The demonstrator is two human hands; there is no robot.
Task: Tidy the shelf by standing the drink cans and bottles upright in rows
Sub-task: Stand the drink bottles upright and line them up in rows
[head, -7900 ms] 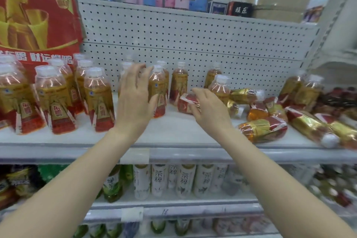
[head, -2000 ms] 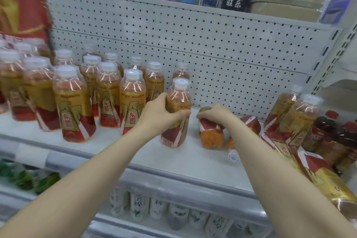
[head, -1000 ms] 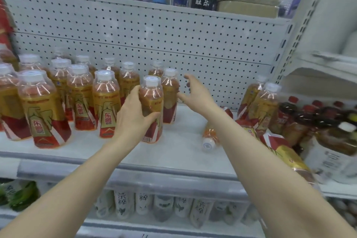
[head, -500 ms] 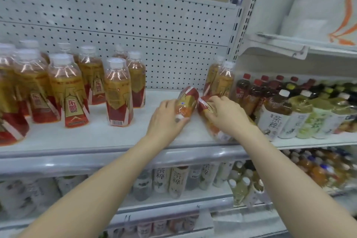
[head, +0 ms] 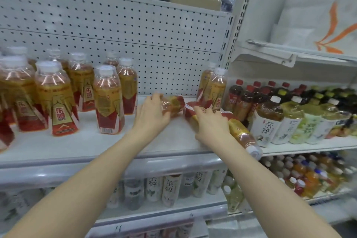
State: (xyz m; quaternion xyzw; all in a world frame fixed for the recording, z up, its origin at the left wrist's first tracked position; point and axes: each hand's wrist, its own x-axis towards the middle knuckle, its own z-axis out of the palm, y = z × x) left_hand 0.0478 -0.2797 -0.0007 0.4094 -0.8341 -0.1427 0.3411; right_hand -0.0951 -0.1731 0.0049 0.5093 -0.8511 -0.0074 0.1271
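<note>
**Both hands move to the fallen bottles**

Nearest, a stray bottle (head: 243, 137) lies with its cap over the shelf (head: 87, 142) edge. Left hand (head: 152, 115) and right hand (head: 211, 126) have left the standing row (head: 108, 100). Each grip now curls round a toppled bottle (head: 173, 104), (head: 190, 108), probably to stand it up next.

The left grip (head: 152, 114) covers the neck end of the far lying bottle (head: 174, 103), and the right grip (head: 210, 126) hides the middle of the near lying bottle (head: 243, 137). The upright bottle (head: 4, 135) at the left edge is cut off, and most lower-shelf bottles (head: 133, 193) are too blurred to identify.
</note>
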